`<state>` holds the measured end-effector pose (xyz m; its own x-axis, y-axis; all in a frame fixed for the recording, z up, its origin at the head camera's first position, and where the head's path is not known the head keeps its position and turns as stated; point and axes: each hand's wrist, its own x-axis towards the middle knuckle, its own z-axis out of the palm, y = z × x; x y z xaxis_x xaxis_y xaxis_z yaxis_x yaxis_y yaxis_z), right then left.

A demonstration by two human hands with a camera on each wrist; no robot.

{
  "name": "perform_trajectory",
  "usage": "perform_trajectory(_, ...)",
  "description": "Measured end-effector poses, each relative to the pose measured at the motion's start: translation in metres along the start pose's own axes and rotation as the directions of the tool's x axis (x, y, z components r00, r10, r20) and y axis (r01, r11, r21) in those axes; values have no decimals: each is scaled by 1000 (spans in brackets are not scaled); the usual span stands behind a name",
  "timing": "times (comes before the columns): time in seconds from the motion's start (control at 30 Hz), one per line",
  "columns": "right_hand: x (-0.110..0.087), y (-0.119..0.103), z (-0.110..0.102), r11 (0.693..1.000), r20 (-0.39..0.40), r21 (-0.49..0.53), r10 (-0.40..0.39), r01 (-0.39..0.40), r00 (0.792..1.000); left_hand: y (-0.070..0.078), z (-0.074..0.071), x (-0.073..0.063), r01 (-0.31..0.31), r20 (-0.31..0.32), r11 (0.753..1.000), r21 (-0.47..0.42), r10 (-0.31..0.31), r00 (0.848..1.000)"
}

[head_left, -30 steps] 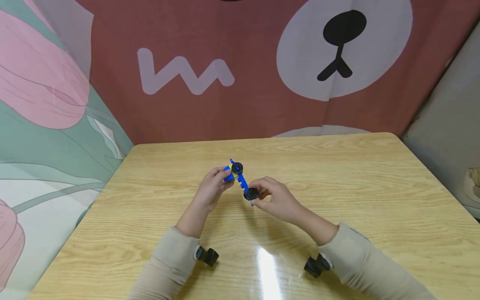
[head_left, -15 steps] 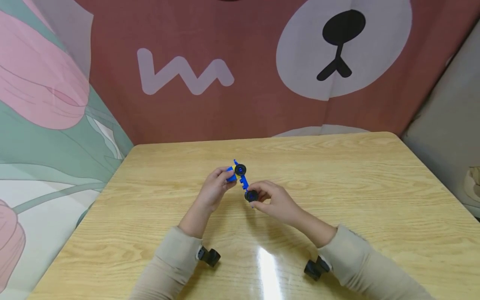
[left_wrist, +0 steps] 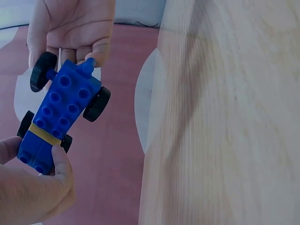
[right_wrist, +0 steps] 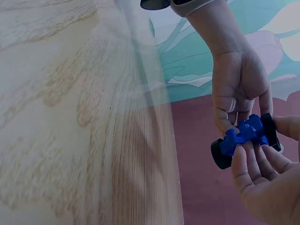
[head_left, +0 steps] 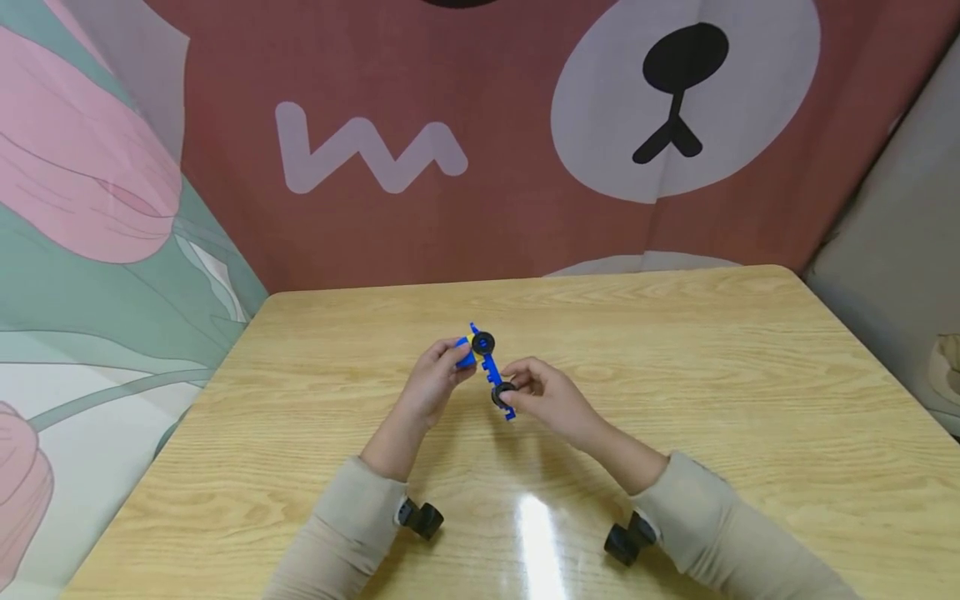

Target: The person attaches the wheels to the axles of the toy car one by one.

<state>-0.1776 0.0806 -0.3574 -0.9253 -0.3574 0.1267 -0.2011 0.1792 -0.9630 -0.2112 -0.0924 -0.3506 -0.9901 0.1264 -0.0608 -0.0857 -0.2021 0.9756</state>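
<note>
A toy car built of blue blocks (head_left: 491, 369), with a yellow strip (left_wrist: 45, 134) and black wheels, is held above the table between both hands. My left hand (head_left: 435, 383) grips its blue block end beside the yellow strip, thumb on one side. At the other end my right hand (head_left: 551, 398) pinches a black wheel (right_wrist: 270, 129), its thumb against the tyre and its other fingers under the blue body. Studs on the blue body show in the left wrist view, along with a small blue knob (left_wrist: 89, 66) at the right hand's end.
A wood-grain table (head_left: 300, 467) lies beneath the hands, with a bright reflection near its front. Behind it hangs a reddish-brown cloth (head_left: 510, 217) with a printed bear face. Small black cameras (head_left: 628, 537) sit at both sleeves.
The car and left hand have shifted slightly right and down. My right thumb has moved up onto the wheel, and the blue tip below it now shows more.
</note>
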Motion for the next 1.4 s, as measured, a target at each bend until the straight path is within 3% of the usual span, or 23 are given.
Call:
perform_trajectory(0.23, 2, 3, 0, 993, 35, 109, 51, -54, 998, 0, 2, 0, 1, -7, 1000, -2, -1, 1000)
perform_trajectory(0.43, 3, 2, 2, 965, 65, 244, 85, -98, 994, -4, 4, 0, -11, -16, 1000, -22, 11, 1000)
perform_trajectory(0.67, 3, -2, 3, 930, 50, 344, 120, -130, 992, -3, 6, -3, 51, -15, 998, -26, -51, 999)
perform_trajectory(0.83, 2, -5, 1, 925, 28, 365, 100, -103, 995, 2, 5, -8, 114, 139, 993, -8, -112, 984)
perform_trajectory(1.03, 1, -9, -4, 916, 39, 390, 84, -93, 996, 6, 0, -14, 149, 342, 986, -68, -117, 932)
perform_trajectory(1.2, 0, -10, -5, 907, 53, 409, 80, -95, 995, 4, -1, -14, 177, 411, 978, -108, -118, 904)
perform_trajectory(1.4, -1, -8, -6, 908, 99, 409, 51, -87, 994, 5, 1, -17, 162, 415, 979, -125, -97, 905)
